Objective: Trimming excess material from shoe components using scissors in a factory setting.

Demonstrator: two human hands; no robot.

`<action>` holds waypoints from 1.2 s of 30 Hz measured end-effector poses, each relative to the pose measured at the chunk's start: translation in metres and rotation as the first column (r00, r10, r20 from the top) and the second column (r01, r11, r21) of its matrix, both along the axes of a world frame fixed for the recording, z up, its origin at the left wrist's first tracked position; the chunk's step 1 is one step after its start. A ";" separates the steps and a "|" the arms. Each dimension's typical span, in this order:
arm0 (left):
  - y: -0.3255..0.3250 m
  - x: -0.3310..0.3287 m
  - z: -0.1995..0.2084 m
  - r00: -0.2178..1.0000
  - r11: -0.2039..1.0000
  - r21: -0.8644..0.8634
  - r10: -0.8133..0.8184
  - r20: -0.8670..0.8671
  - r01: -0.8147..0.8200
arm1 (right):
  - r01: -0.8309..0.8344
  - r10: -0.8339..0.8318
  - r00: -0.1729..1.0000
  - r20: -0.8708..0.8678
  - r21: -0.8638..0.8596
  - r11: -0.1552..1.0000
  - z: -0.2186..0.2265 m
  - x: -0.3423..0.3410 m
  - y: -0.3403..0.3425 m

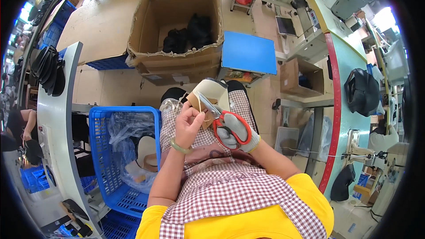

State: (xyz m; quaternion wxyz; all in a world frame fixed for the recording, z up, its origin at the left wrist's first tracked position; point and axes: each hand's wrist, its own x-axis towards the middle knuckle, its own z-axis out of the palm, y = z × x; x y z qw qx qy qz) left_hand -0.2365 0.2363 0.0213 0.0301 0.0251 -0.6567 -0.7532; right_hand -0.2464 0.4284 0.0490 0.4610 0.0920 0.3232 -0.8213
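A cream cap [212, 89] with a brown inner edge and a dark rim lies over my lap. My left hand [187, 125], bare with a pale green bangle, is closed at the cap's brown edge. A thin pale thread [200, 105] runs from the cap to its thumb and forefinger. In a grey and white glove, my right hand [237, 132] grips red-handled scissors [219, 128]. Their metal blades point up and left against the cap, beside the thread. Whether the blades touch the thread I cannot tell.
To my left stands a blue plastic basket [95, 150] holding clear bags and cream caps. Ahead is a large cardboard box [177, 64] with black items inside, beside a blue-topped stool [249, 53]. Worktables flank me; black visors [48, 70] rest on the left one [62, 102].
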 end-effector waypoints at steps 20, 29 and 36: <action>0.054 0.038 -0.042 0.964 0.905 0.361 -0.260 0.051 0.225 | 0.222 -0.234 0.966 0.109 0.111 0.969 -0.001 0.045 0.031; 0.069 0.042 -0.069 0.737 0.650 0.651 -0.646 0.200 0.393 | 0.465 -0.489 0.842 0.228 0.155 0.872 0.002 0.069 0.045; 0.066 0.040 -0.074 0.634 0.595 0.660 -0.740 0.226 0.459 | 0.495 -0.512 0.794 0.328 0.140 0.858 -0.015 0.071 0.051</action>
